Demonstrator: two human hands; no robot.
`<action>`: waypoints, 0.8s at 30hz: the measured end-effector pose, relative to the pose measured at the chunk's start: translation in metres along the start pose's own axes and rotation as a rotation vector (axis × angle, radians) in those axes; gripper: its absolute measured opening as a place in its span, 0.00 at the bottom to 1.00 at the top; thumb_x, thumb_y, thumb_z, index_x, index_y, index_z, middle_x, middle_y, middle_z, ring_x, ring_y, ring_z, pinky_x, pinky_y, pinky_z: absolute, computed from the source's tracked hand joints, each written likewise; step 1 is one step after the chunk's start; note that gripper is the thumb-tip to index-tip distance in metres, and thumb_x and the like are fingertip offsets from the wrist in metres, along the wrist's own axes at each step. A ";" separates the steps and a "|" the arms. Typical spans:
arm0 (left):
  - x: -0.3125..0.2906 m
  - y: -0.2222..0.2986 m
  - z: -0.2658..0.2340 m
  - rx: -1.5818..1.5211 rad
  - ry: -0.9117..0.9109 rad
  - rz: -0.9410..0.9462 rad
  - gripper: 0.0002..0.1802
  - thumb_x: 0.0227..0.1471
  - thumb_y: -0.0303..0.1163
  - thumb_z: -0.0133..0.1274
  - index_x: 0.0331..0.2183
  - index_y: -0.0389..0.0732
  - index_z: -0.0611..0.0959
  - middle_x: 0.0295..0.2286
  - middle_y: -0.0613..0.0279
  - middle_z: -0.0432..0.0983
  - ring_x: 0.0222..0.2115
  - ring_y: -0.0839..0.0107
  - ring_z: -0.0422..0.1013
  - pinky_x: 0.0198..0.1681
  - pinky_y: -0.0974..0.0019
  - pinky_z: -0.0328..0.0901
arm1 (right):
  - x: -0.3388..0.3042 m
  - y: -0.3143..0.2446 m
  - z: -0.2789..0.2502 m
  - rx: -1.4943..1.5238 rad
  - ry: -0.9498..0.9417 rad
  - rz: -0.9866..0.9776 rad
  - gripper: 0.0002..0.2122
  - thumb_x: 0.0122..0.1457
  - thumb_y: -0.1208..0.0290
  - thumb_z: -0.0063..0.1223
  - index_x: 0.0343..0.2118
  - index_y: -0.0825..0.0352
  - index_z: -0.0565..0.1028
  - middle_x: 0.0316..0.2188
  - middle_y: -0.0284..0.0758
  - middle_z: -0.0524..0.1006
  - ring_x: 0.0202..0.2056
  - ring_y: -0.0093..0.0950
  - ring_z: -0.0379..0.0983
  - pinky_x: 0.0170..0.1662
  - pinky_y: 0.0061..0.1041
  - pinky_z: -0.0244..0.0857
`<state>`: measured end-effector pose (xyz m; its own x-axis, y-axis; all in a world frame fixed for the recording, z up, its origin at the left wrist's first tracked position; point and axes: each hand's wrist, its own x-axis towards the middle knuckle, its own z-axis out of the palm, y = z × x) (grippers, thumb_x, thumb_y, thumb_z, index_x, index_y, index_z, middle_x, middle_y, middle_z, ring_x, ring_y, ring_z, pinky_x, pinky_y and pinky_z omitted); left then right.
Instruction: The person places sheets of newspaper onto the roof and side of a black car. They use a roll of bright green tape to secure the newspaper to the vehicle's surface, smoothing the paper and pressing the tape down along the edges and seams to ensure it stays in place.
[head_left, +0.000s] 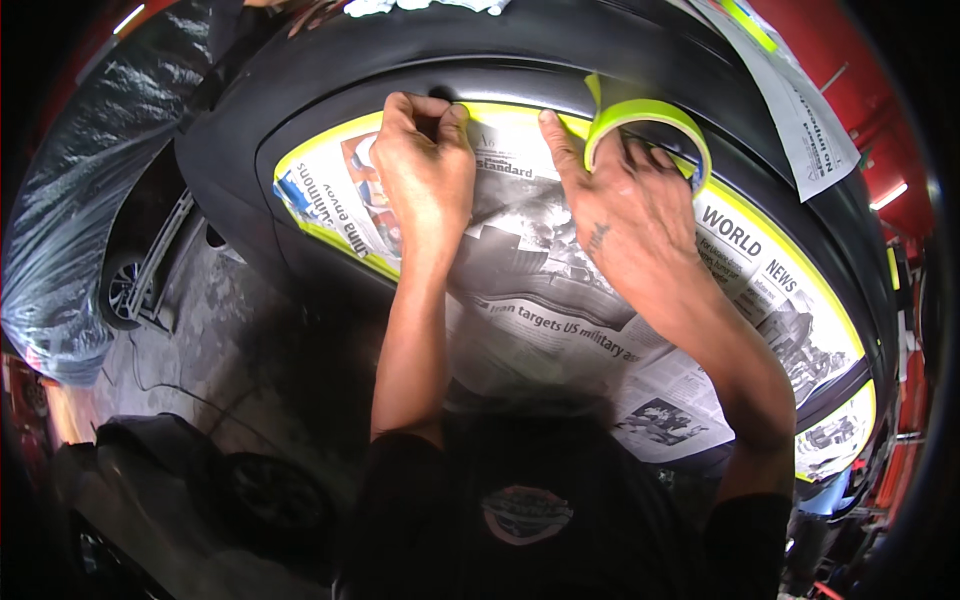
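Upper centre, the left hand pinches border tape thumb-to-finger; the right hand, curled through the tape roll, extends its index, probably pressing newspaper flat.

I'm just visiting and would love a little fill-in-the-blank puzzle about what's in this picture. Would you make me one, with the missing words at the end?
1. Fingers of the right hand sit inside a ring-shaped yellow-green roll of ____.
2. The printed sheets masking part of the dark car body are ____.
3. In the picture, the fingertips of the left hand are at the ____, not lower, edge of the covered area.
4. The colour of the person's shirt is ____.

Missing words: tape; newspaper; upper; black.
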<state>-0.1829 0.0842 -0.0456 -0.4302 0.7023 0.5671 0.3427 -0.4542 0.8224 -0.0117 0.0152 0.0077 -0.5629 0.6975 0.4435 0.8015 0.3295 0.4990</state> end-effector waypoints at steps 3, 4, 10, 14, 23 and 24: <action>0.009 0.003 -0.008 -0.027 -0.081 -0.094 0.07 0.53 0.25 0.66 0.30 0.33 0.83 0.26 0.54 0.82 0.26 0.71 0.74 0.35 0.65 0.69 | 0.015 -0.010 0.007 0.006 0.005 -0.020 0.25 0.60 0.77 0.54 0.62 0.72 0.73 0.33 0.46 0.76 0.30 0.37 0.79 0.33 0.38 0.72; 0.011 0.003 -0.011 -0.035 -0.121 -0.116 0.07 0.53 0.25 0.66 0.30 0.33 0.83 0.25 0.54 0.82 0.25 0.72 0.74 0.34 0.65 0.69 | 0.019 -0.014 0.008 0.003 0.000 -0.019 0.25 0.60 0.77 0.54 0.62 0.73 0.73 0.33 0.47 0.76 0.30 0.37 0.79 0.33 0.38 0.72; 0.032 -0.053 -0.004 -0.210 -0.263 0.191 0.04 0.53 0.18 0.60 0.32 0.36 0.81 0.26 0.67 0.77 0.27 0.78 0.71 0.31 0.69 0.67 | 0.046 -0.028 0.005 0.284 -0.143 -0.158 0.08 0.50 0.73 0.60 0.32 0.66 0.86 0.27 0.41 0.82 0.31 0.33 0.82 0.31 0.35 0.72; 0.018 -0.051 -0.003 -0.155 -0.207 0.279 0.04 0.60 0.24 0.57 0.35 0.32 0.82 0.28 0.60 0.78 0.28 0.73 0.72 0.33 0.67 0.68 | 0.022 -0.029 0.003 0.100 -0.008 -0.061 0.06 0.50 0.68 0.61 0.25 0.64 0.84 0.27 0.42 0.83 0.29 0.32 0.81 0.28 0.34 0.70; -0.119 0.144 0.069 0.010 -0.858 1.210 0.23 0.59 0.23 0.55 0.56 0.30 0.80 0.62 0.44 0.69 0.67 0.43 0.61 0.70 0.41 0.56 | -0.286 0.045 -0.022 0.051 0.395 0.942 0.30 0.57 0.80 0.51 0.66 0.66 0.69 0.25 0.40 0.79 0.21 0.35 0.76 0.23 0.34 0.72; -0.130 0.154 0.090 0.077 -0.903 1.323 0.27 0.57 0.25 0.58 0.58 0.30 0.78 0.64 0.44 0.66 0.69 0.44 0.56 0.71 0.37 0.50 | -0.319 0.042 -0.028 0.077 0.396 1.108 0.32 0.56 0.80 0.55 0.67 0.65 0.68 0.20 0.38 0.78 0.18 0.38 0.74 0.25 0.37 0.72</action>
<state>0.0007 -0.0281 0.0028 0.7901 -0.0522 0.6107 0.1072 -0.9693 -0.2215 0.1954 -0.2111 -0.0920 0.4356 0.3854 0.8135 0.8947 -0.2850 -0.3440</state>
